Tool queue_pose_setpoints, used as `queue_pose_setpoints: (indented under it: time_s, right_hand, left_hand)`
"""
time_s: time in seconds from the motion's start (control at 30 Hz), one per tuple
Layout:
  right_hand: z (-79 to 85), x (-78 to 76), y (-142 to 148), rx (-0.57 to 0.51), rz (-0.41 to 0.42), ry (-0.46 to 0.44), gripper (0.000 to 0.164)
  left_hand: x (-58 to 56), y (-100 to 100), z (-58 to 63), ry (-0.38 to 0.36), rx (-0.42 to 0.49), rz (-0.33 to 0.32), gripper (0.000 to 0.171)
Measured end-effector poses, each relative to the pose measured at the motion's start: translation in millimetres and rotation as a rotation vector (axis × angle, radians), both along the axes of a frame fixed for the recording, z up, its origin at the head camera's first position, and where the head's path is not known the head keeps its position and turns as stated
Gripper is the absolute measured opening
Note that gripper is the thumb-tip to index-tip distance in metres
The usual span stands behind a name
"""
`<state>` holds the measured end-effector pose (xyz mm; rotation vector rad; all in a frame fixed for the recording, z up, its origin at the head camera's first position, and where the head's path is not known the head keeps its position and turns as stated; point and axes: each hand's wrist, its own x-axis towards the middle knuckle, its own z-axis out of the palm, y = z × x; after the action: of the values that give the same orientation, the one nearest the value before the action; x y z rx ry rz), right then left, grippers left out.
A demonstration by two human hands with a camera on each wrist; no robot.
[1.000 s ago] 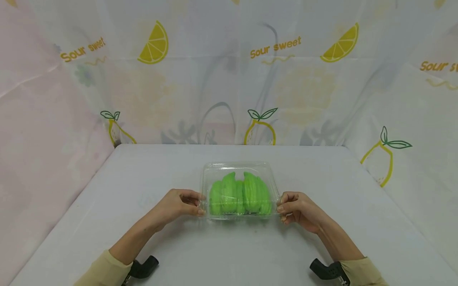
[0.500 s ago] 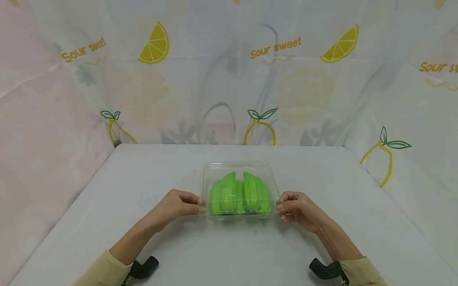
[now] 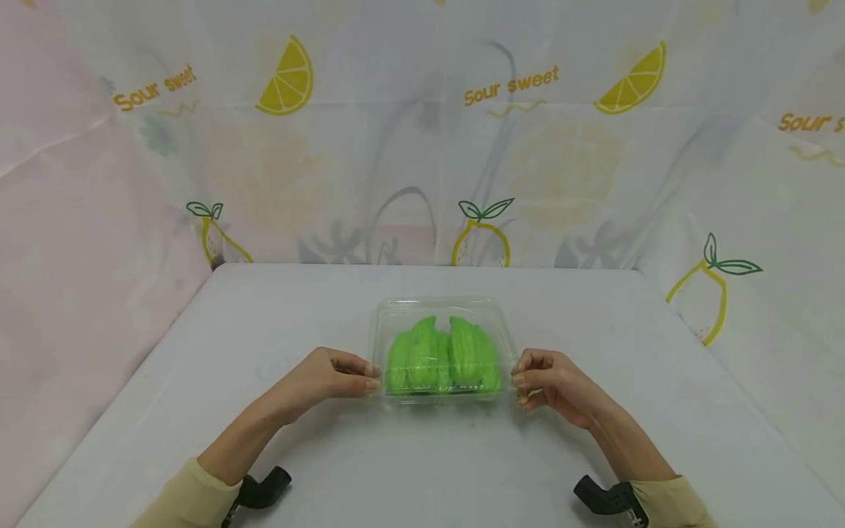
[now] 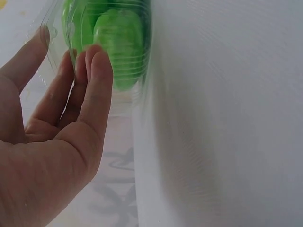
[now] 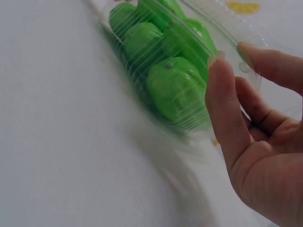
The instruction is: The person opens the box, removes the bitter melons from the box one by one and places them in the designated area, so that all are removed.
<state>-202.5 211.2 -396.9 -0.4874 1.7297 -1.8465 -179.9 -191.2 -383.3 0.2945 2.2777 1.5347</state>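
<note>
A clear plastic clamshell box [image 3: 441, 306] with its lid down stands at the middle of the table. Inside lie several bright green, long, curved pieces [image 3: 422, 356] with pointed tips, like toy fruit or vegetables. My left hand [image 3: 335, 372] pinches the rim at the box's left side between thumb and fingers. On the opposite side my right hand [image 3: 551, 383] pinches the rim in the same way. Both wrist views show the thumb on one face of the rim and fingers on the other, with ribbed box walls [image 4: 128, 52] close beyond the left fingertips.
The table [image 3: 429, 469] has a white cover. Behind it hangs a white curtain [image 3: 396, 147] with lemon prints, which also runs along both sides. A black device [image 3: 264, 490] is strapped at the left wrist and another black device [image 3: 604, 497] at the right.
The head view has shifted very slightly. Both hands keep their grip on the box, which stays in the same place.
</note>
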Motion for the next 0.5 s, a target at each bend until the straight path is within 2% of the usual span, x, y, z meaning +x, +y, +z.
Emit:
queue_pose_setpoints:
  time_s: [0.23, 0.5]
  right_hand:
    - [2.4, 0.3, 1, 0.052, 0.026, 0.043, 0.010]
    - [10.5, 2.9, 4, 0.234, 0.007, 0.102, 0.011]
  left_hand:
    - [0.0, -4, 0.9, -0.020, 0.014, -0.023, 0.044]
    - [-0.6, -3, 4.7, -0.031, 0.017, -0.029, 0.043]
